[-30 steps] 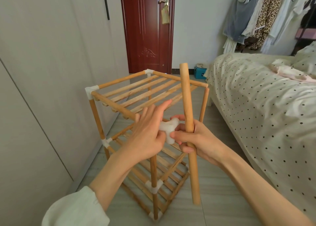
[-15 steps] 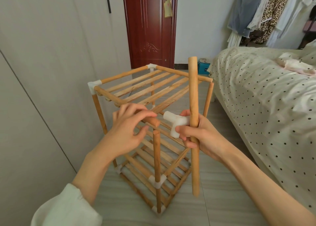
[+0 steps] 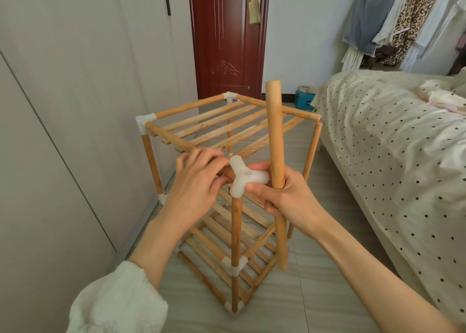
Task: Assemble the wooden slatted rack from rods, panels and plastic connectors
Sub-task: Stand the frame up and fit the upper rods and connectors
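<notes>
Right hand [image 3: 285, 201] grips a loose upright round wooden rod [image 3: 275, 156] while pinching the white three-way plastic connector [image 3: 245, 180] at the tall slatted wooden rack [image 3: 227, 131]'s near post top; left hand [image 3: 199, 184], beside it, fingers curled round the horizontal rail end.

The wooden rack [image 3: 227, 181] is stood upright on the floor, partly assembled. Round pale-wood rods form its posts and rails, joined by white plastic connectors at the corners. Three slatted levels are seen: a top panel [image 3: 222, 128], a middle one, and a bottom one near the floor. At the near top corner, a white three-way connector [image 3: 243, 179] is seated on the near post [image 3: 236, 232], with one socket facing up and one facing right. A loose rod [image 3: 276, 156] is held upright just right of that connector. The far right top corner [image 3: 318, 119] is seen without a connector.
</notes>
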The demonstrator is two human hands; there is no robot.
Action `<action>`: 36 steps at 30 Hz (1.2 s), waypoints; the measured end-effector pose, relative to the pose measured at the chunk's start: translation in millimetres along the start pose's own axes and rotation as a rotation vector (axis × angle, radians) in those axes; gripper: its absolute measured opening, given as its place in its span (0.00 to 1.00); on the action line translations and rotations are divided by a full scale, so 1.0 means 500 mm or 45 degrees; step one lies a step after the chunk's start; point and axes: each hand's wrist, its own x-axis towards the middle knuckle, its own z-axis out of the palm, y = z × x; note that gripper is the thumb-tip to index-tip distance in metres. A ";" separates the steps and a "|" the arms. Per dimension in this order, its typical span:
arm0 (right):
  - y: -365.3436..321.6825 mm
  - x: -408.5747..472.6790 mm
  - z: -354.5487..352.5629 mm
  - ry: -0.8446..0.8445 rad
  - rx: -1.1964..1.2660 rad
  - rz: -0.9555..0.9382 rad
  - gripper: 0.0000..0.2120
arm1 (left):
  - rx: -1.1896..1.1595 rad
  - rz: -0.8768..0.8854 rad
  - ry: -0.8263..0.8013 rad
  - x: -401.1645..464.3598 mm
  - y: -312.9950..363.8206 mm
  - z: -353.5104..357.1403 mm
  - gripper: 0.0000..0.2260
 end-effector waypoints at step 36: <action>0.012 -0.002 -0.007 0.182 -0.420 -0.174 0.16 | -0.066 -0.043 -0.112 -0.008 0.020 -0.008 0.13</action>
